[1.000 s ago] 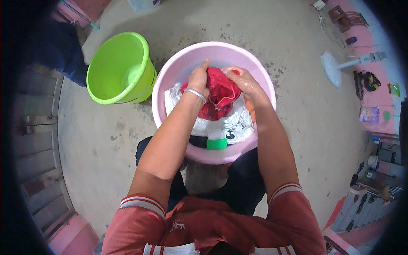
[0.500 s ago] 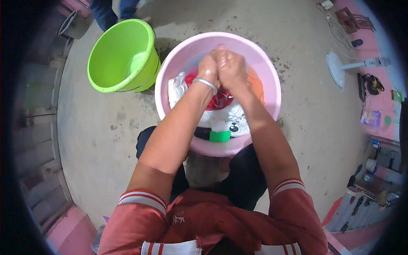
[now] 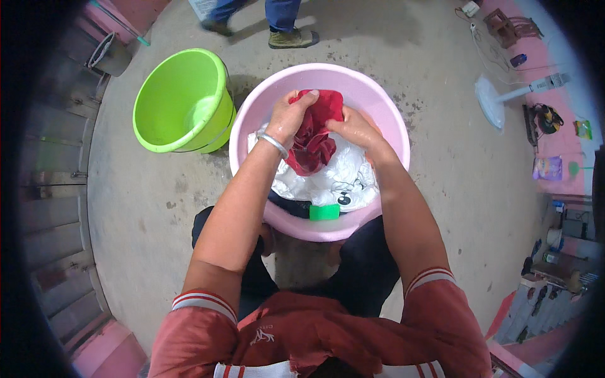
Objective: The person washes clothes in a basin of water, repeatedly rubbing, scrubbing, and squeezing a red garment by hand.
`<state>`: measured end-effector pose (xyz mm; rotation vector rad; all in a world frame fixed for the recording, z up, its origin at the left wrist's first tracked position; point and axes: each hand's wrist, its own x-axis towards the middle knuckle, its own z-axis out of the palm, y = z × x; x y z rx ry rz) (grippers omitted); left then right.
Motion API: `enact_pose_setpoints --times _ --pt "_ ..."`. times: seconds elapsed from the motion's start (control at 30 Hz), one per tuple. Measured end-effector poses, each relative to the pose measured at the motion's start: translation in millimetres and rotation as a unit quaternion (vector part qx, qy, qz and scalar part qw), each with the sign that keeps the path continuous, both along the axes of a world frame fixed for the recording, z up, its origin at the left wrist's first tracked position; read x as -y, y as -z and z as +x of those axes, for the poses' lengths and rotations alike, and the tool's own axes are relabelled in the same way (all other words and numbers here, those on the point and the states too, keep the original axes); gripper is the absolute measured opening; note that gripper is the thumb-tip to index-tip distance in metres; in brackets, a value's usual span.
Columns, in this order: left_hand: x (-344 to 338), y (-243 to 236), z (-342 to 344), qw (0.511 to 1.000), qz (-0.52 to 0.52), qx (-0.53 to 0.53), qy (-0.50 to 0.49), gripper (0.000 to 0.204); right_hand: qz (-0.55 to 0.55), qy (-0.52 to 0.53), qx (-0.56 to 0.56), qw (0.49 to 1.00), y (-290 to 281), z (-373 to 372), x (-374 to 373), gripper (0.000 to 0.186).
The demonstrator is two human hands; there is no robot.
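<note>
In a pink basin [image 3: 249,104] between my knees, my left hand [image 3: 288,118] grips the upper left of a wet red cloth [image 3: 309,151], thumb over it. My right hand [image 3: 354,129] pinches the cloth's right side, and the cloth hangs bunched between both hands. Beneath lie soaked white clothes [image 3: 337,167] with a black printed design, some dark fabric [image 3: 283,203] and a bit of orange cloth, partly hidden by my right hand. A green rectangular block [image 3: 324,211] rests by the basin's near rim.
A green bucket [image 3: 148,104] stands left of the basin. Beyond, a person's legs and shoes [image 3: 287,34] cross the floor. A white fan [image 3: 490,102], cords and assorted items line the right wall; a grey door [image 3: 60,208] and a dark bucket [image 3: 110,57] are at left.
My hands were pressed together over the cloth half a second ago; now they are apart, holding it raised and spread. The other person's legs have moved rightward along the top.
</note>
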<state>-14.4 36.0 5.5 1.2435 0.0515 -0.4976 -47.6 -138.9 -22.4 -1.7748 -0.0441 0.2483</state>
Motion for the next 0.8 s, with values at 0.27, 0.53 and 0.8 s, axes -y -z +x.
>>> enact_pose_setpoints --times 0.27,0.53,0.8 --pt "6.1 7.5 6.6 0.979 -0.112 -0.076 -0.152 0.015 0.158 0.166 0.037 0.973 -13.8 -0.5 -5.8 0.026" --pt "42.0 14.7 5.7 0.961 -0.138 -0.161 -0.177 0.030 -0.363 0.226 0.214 0.878 -38.7 18.7 -59.0 0.034" --pt "9.7 38.7 5.6 0.974 -0.153 -0.137 -0.099 0.031 -0.302 0.179 0.158 0.923 -34.2 0.4 -81.9 0.041"
